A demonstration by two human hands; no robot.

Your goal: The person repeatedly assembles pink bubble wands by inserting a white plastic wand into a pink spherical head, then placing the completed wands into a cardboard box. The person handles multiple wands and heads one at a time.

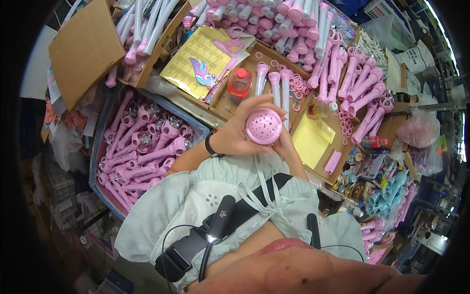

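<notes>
In front of my chest I hold a pink toy wand (pixel 264 126), its round end facing up; star and moon holes pierce that end. My left hand (pixel 234 136) curls around the left side, with fingers over the top and the thumb below. Against the right side lies my right hand (pixel 286 145), closed, most of its fingers hidden behind the wand. The rest of the wand is out of sight beneath the round end. Just beyond my hands lie a few wands with clear tubes (pixel 285 90).
A blue-rimmed bin (pixel 93 164) of pink handles (pixel 147 115) stands at left. Ahead are a red-capped bottle (pixel 241 84), yellow sheets (pixel 196 61), pink rings (pixel 297 87) and heaped wands (pixel 293 29). An open carton (pixel 85 49) is at far left, more pink handles (pixel 364 83) at right.
</notes>
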